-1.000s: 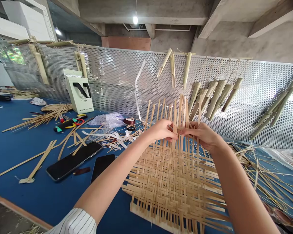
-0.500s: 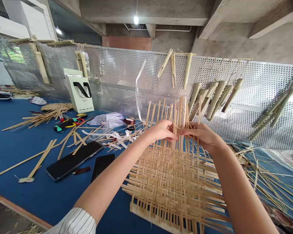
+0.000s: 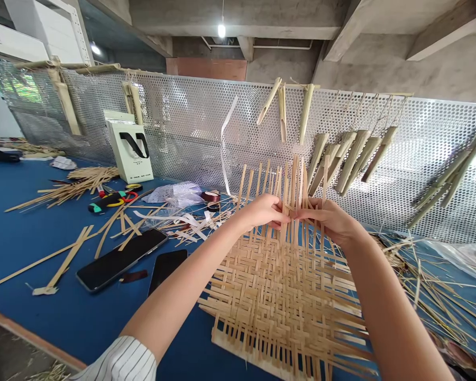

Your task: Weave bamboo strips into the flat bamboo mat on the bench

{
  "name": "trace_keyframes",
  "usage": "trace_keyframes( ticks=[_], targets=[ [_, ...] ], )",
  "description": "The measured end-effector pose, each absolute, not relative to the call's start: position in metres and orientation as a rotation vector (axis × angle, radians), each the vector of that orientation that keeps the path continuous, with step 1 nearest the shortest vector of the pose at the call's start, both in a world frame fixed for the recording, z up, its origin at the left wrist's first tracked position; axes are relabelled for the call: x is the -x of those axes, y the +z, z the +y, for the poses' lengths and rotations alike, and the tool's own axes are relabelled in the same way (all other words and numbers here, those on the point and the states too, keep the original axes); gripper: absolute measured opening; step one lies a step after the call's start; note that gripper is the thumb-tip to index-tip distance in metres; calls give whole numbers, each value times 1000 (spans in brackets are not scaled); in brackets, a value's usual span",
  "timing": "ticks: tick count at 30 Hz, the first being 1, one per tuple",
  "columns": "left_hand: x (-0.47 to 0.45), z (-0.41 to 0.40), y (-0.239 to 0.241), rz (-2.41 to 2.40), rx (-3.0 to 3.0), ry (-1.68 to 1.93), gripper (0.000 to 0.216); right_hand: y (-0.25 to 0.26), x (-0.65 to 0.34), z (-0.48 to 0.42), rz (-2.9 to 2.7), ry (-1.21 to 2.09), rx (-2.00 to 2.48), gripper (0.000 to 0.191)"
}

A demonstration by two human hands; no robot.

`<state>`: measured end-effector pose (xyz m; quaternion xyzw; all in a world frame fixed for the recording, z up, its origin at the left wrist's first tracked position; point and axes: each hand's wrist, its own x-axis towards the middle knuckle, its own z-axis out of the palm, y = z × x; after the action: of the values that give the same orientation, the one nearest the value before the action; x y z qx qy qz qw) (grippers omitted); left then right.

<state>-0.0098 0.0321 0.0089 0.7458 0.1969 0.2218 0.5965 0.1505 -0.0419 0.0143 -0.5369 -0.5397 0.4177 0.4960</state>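
A flat mat woven from pale bamboo strips (image 3: 277, 301) lies on the blue table (image 3: 63, 312) in front of me. Its far strips (image 3: 295, 177) stand upright, unwoven. My left hand (image 3: 264, 210) and my right hand (image 3: 328, 218) meet at the mat's far edge. Both pinch upright strips between thumb and fingertips, almost touching each other at the centre.
Two dark phones (image 3: 121, 259) (image 3: 167, 269) lie left of the mat. Loose bamboo strips (image 3: 69, 188), scissors with coloured handles (image 3: 111, 200), tape rolls (image 3: 211, 197) and a white box (image 3: 130, 148) sit farther left. A perforated metal screen (image 3: 190, 127) with hanging bamboo pieces backs the table. Thin bamboo slivers (image 3: 428, 286) pile on the right.
Both hands stay at the same upright strips with only slight finger shifts. The view has barely moved.
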Motion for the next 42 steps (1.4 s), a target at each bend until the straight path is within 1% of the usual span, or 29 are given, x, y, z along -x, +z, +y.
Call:
trace_keyframes(
  ticks=[16, 23, 32, 42],
  targets=[
    [9, 30, 11, 514, -1782, 525, 9, 16, -148, -43, -1345, 1015, 1312, 14],
    [8, 34, 7, 496, -1790, 522, 9, 16, -150, -42, -1375, 1047, 1292, 25],
    [8, 34, 7, 521, -1774, 556, 9, 10, -149, -38, -1286, 931, 1329, 17],
    [11, 32, 11, 526, -1733, 544, 11, 14, -151, -42, -1337, 939, 1356, 21]
  ],
)
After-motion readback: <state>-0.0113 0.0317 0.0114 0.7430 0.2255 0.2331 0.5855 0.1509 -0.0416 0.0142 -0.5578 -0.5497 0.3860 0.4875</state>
